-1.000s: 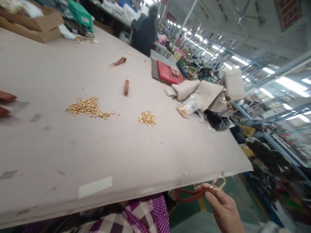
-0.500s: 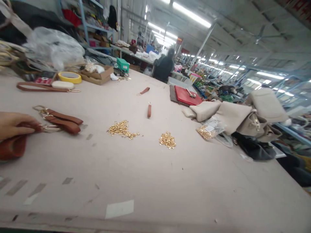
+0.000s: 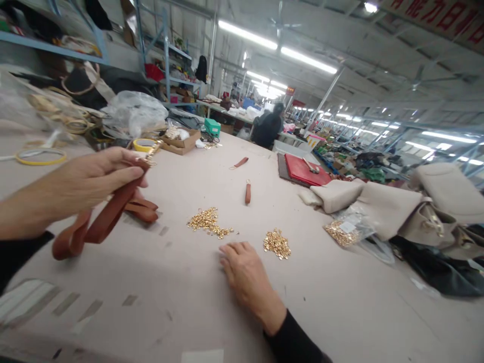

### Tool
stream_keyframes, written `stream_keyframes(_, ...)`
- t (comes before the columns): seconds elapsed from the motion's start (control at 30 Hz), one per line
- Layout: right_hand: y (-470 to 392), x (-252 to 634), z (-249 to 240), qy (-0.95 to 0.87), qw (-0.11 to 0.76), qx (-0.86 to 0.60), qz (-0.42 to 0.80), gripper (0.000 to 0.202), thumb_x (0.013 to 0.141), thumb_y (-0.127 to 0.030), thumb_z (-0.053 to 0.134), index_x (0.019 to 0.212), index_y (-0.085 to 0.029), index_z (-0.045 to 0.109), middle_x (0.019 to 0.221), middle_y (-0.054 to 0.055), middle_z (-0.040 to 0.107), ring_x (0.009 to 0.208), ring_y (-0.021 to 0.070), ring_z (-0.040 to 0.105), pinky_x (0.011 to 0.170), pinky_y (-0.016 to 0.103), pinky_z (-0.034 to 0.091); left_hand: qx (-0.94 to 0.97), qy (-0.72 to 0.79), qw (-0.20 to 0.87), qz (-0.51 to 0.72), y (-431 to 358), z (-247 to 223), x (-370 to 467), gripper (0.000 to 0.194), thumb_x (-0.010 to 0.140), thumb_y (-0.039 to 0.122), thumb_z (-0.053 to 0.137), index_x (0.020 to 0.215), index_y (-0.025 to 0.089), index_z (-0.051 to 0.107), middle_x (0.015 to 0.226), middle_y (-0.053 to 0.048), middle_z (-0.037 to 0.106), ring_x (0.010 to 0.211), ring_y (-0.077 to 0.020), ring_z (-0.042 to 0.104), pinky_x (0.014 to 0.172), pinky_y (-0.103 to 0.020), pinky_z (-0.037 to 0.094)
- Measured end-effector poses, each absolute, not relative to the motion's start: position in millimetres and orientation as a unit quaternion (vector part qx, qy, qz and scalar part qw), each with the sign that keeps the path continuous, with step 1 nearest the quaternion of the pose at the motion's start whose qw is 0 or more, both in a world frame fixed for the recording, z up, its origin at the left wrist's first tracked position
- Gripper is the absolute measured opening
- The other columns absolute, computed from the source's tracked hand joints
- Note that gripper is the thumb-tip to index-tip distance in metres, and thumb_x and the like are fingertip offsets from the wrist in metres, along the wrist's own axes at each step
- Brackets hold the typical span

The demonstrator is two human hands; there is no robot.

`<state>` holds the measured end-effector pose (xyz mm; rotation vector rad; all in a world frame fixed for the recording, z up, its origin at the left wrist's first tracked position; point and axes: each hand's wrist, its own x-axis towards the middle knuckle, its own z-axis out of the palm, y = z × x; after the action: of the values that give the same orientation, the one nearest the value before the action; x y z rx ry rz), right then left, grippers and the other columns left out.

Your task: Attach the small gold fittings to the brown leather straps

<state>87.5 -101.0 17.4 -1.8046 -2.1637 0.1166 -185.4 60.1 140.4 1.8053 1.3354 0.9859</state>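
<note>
The wide beige worktable (image 3: 340, 312) is spread across the whole view, and every item is laid out on it. At the right edge, cream bags (image 3: 381, 204) are heaped beside a red mat (image 3: 302, 170). The left hand (image 3: 81, 184) is raised above the table's left side, and a brown leather strap (image 3: 100, 222) is pinched between its thumb and fingers; the strap is hung down in a loop, with its gold clasp (image 3: 151, 151) seen just past the fingertips. More brown straps (image 3: 141, 209) are laid flat directly beneath it. The right hand (image 3: 245, 269) is rested palm down on the table, fingers loosely curled, nothing gripped. It is placed between two heaps of gold fittings: the left heap (image 3: 208, 222) just ahead of the fingertips, the right heap (image 3: 277, 243) just beside the knuckles.
</note>
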Motion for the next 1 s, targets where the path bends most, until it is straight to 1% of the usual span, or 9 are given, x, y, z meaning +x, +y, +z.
stream_keyframes(0.1, -80.8, 69.4, 4.9, -0.744, 0.135, -0.655, 0.000, 0.026, 0.089, -0.027, 0.061, 0.113, -0.020, 0.058, 0.113, 0.009, 0.060, 0.101, 0.0273, 0.052, 0.087, 0.044, 0.048, 0.634, 0.430, 0.517, 0.382, 39.0, 130.8, -131.0, 0.022, 0.089, 0.028, 0.053, 0.106, 0.014, 0.053, 0.067, 0.002, 0.056, 0.045, -0.0127, 0.053, 0.043, -0.020, 0.043)
stream_keyframes(0.2, -71.8, 62.6, -4.8, -0.730, 0.142, -0.668, -0.027, 0.033, 0.089, -0.030, 0.060, 0.119, -0.018, 0.056, 0.115, 0.011, 0.059, 0.102, 0.0300, 0.051, 0.085, 0.048, 0.048, 0.597, 0.353, 0.605, 0.392, 34.4, 104.1, -84.0, 0.028, 0.078, 0.024, 0.059, 0.102, 0.010, 0.055, 0.074, 0.000, 0.055, 0.051, -0.0093, 0.051, 0.046, -0.016, 0.041)
stream_keyframes(0.3, -67.5, 65.2, -10.6, -0.724, 0.186, -0.664, -0.022, 0.029, 0.089, -0.021, 0.057, 0.117, -0.016, 0.057, 0.114, 0.011, 0.061, 0.102, 0.0304, 0.051, 0.086, 0.050, 0.047, 0.592, 0.290, 0.654, 0.370, 34.5, 75.2, -49.3, 0.036, 0.068, 0.029, 0.066, 0.099, 0.010, 0.060, 0.079, -0.001, 0.056, 0.059, -0.0094, 0.051, 0.049, -0.016, 0.038)
stream_keyframes(0.4, -65.7, 76.7, -13.1, -0.712, 0.302, -0.633, 0.038, 0.031, 0.086, -0.007, 0.050, 0.114, -0.015, 0.061, 0.112, 0.009, 0.064, 0.103, 0.0260, 0.054, 0.091, 0.044, 0.046, 0.569, 0.279, 0.691, 0.348, 32.4, 51.4, -31.6, 0.037, 0.066, 0.033, 0.069, 0.095, 0.010, 0.063, 0.082, -0.004, 0.059, 0.065, -0.0125, 0.054, 0.055, -0.020, 0.041)
stream_keyframes(0.47, -66.4, 87.3, -11.8, -0.655, 0.409, -0.624, 0.121, 0.029, 0.085, -0.006, 0.049, 0.106, -0.017, 0.067, 0.101, 0.006, 0.068, 0.094, 0.0214, 0.059, 0.086, 0.037, 0.049, 0.569, 0.271, 0.700, 0.336, 29.6, 39.8, -28.5, 0.035, 0.068, 0.035, 0.069, 0.091, 0.010, 0.064, 0.080, -0.004, 0.061, 0.064, -0.0130, 0.054, 0.058, -0.022, 0.042)
stream_keyframes(0.57, -69.6, 102.2, -4.8, -0.515, 0.533, -0.615, 0.268, 0.013, 0.084, -0.020, 0.059, 0.089, -0.018, 0.071, 0.076, 0.002, 0.069, 0.069, 0.0162, 0.061, 0.067, 0.029, 0.051, 0.596, 0.278, 0.680, 0.323, 24.9, 30.5, -30.5, 0.033, 0.073, 0.036, 0.066, 0.093, 0.010, 0.064, 0.086, -0.006, 0.064, 0.069, -0.0151, 0.056, 0.059, -0.023, 0.043)
stream_keyframes(0.63, -71.7, 108.7, 1.3, -0.452, 0.581, -0.582, 0.345, 0.016, 0.081, -0.030, 0.065, 0.088, -0.017, 0.072, 0.073, 0.003, 0.068, 0.064, 0.0151, 0.062, 0.064, 0.028, 0.052, 0.618, 0.283, 0.668, 0.304, 21.8, 29.0, -32.6, 0.031, 0.076, 0.034, 0.062, 0.097, 0.012, 0.064, 0.092, -0.006, 0.065, 0.075, -0.0165, 0.057, 0.058, -0.022, 0.042)
stream_keyframes(0.77, -73.2, 112.8, 9.1, -0.398, 0.632, -0.503, 0.436, 0.026, 0.078, -0.037, 0.072, 0.094, -0.017, 0.072, 0.086, 0.006, 0.072, 0.069, 0.0150, 0.066, 0.068, 0.029, 0.057, 0.652, 0.256, 0.663, 0.265, 15.1, 29.3, -33.2, 0.025, 0.082, 0.031, 0.056, 0.098, 0.014, 0.063, 0.089, -0.004, 0.065, 0.072, -0.0149, 0.055, 0.058, -0.021, 0.041)
stream_keyframes(1.0, -71.0, 111.3, 11.5, -0.312, 0.641, -0.483, 0.509, 0.033, 0.065, -0.034, 0.084, 0.083, -0.013, 0.067, 0.074, 0.007, 0.072, 0.062, 0.0137, 0.066, 0.062, 0.025, 0.056, 0.654, 0.221, 0.686, 0.231, 5.9, 27.5, -29.5, 0.016, 0.083, 0.027, 0.054, 0.090, 0.014, 0.061, 0.081, -0.001, 0.061, 0.072, -0.0150, 0.055, 0.057, -0.020, 0.042)
